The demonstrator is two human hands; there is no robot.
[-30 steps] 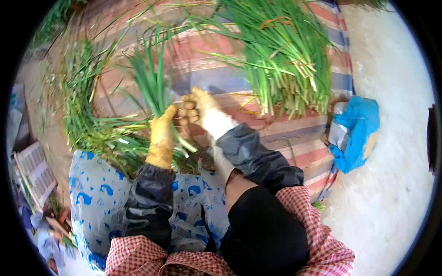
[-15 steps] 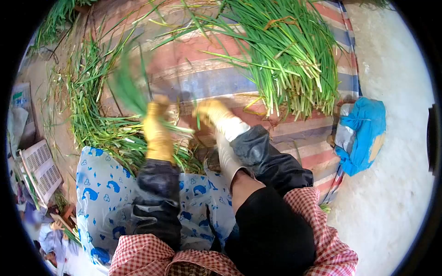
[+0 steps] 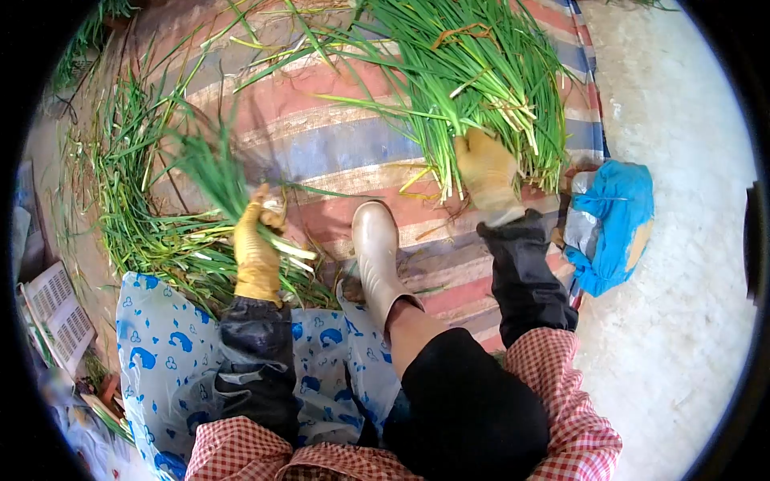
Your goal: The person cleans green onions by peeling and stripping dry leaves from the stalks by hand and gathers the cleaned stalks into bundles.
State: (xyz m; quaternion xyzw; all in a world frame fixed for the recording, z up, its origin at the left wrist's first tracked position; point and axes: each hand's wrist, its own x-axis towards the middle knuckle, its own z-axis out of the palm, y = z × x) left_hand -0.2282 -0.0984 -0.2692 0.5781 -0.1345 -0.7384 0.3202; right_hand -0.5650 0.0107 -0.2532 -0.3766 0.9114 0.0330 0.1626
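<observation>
My left hand [image 3: 258,240], in a yellow glove, is closed round a small bunch of green onions [image 3: 210,172]. Their white ends stick out to the right of the glove and the green tops point up and left. My right hand [image 3: 488,170], gloved too, is at the lower part of the big pile of green onions [image 3: 481,72] on the striped sheet [image 3: 353,148]. Its fingertips are against the stalks, and whether they grip any is hidden. Loose stalks and leaves [image 3: 136,208] lie in a curved heap left of and below my left hand.
My boot [image 3: 375,240] stands on the sheet between my hands. A blue bag [image 3: 613,224] sits at the sheet's right edge, beside the pale floor [image 3: 682,240]. Patterned plastic [image 3: 172,345] covers the lower left, near a white slatted crate [image 3: 60,313].
My right hand has moved from near my left hand, over to the right and up to the big pile. My left hand still holds its bunch. The boot is now uncovered by the right arm.
</observation>
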